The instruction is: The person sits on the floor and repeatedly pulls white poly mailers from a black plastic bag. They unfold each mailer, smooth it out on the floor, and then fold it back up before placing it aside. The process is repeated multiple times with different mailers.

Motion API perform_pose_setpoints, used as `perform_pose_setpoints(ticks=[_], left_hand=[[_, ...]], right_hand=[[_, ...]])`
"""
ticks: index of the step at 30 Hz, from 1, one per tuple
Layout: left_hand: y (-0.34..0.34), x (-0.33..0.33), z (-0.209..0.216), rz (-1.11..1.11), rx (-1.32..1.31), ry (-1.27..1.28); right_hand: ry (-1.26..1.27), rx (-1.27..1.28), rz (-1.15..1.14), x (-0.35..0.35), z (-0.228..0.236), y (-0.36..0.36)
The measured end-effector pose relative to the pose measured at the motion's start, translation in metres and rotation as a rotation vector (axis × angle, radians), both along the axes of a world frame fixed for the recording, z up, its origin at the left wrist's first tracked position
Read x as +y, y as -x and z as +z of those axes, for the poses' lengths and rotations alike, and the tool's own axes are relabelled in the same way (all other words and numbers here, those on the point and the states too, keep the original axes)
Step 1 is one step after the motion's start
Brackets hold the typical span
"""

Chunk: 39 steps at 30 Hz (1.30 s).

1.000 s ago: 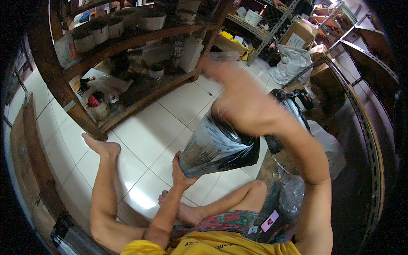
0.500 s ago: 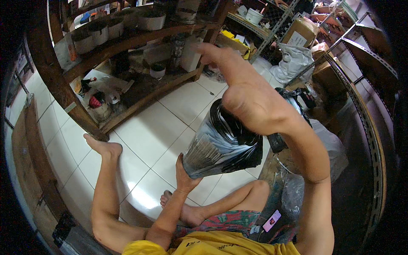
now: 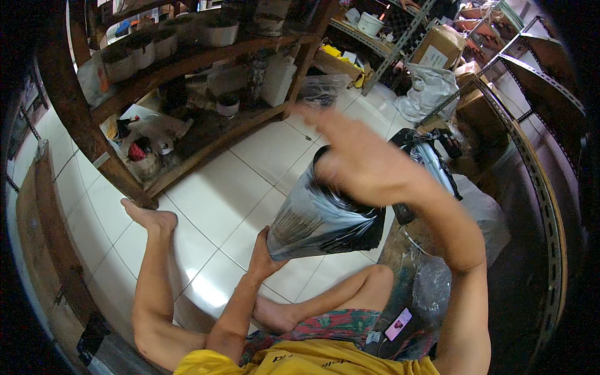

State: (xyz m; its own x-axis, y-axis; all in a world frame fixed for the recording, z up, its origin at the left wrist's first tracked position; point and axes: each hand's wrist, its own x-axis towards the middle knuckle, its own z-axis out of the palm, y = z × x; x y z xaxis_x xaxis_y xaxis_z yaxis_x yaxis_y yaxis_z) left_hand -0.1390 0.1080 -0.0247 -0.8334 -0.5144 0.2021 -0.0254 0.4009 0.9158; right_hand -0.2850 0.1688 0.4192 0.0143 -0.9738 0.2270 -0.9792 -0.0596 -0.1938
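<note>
A thick stack of plastic bags (image 3: 325, 215), black inside and silvery grey outside, is bent into a curved bundle above the floor between my legs. My left hand (image 3: 264, 256) is closed around its lower left end, the thumb along the side; the bundle hides most of the fingers. Over the bundle's upper, black edge hovers my right hand (image 3: 362, 156), smeared by motion. Its fingers stretch toward the shelf and nothing shows in them. Whether its heel touches the bags I cannot tell.
A wooden shelf (image 3: 219, 140) with pots stands at the far left. More black and grey plastic bags (image 3: 431, 159) lie right of my right hand. A phone (image 3: 398, 324) and crumpled clear plastic (image 3: 431, 284) are by my right knee. Metal racks (image 3: 525, 156) line the right side.
My right hand has come down a little, closer to the bundle's upper edge, its fingers still stretched out. My left hand keeps its hold, and the bundle has hardly moved.
</note>
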Motion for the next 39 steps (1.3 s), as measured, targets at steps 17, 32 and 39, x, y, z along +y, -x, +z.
perform_pose_setpoints(ticks=[17, 32, 39], left_hand=[[0.004, 0.026, 0.017, 0.122, 0.052, -0.057], [0.007, 0.025, 0.020, 0.076, 0.010, -0.153], [0.006, 0.029, 0.020, 0.092, 0.108, -0.198]], right_hand=[[0.140, -0.003, 0.067, -0.024, 0.015, -0.007], [-0.025, 0.126, 0.077, -0.022, 0.001, -0.019], [-0.173, 0.053, 0.004, -0.030, -0.003, -0.007]])
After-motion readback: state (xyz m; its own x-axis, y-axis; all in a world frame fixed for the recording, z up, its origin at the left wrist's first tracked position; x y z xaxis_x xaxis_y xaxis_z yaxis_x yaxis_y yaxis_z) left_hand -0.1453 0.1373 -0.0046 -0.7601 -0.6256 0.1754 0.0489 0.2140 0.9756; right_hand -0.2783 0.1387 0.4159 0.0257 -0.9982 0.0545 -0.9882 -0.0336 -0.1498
